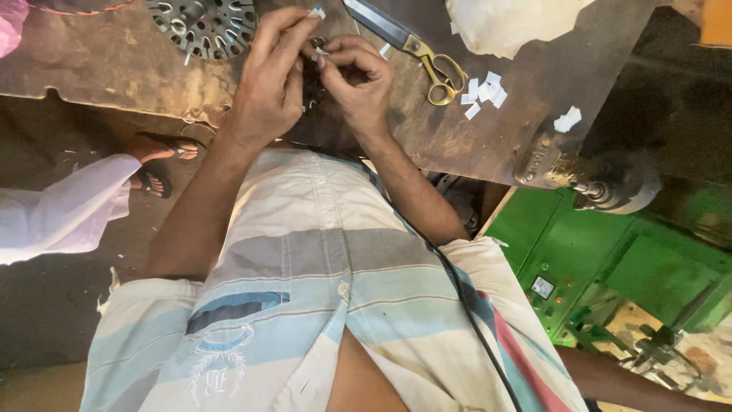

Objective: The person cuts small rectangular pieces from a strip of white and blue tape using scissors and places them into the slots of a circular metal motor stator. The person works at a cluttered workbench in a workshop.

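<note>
My left hand (pixel 271 76) and my right hand (pixel 358 76) meet over a dark round metal core (pixel 313 90), mostly hidden between them, on the brown worktable (pixel 114 69). The left hand's fingertips pinch a small white paper slip (pixel 316 11) above the core. The right hand's thumb and forefinger pinch another tiny white slip (pixel 322 52) at the core's top edge. The two hands touch each other at the fingers.
Gold-handled scissors (pixel 427 53) and several cut white paper bits (pixel 484 91) lie right of my hands. A second slotted metal core (pixel 202 27) sits at the top left. There is a white bag (pixel 511 23), a bench vise (pixel 587 179), a green machine (pixel 610 259), and another person's sandalled foot (pixel 156 164).
</note>
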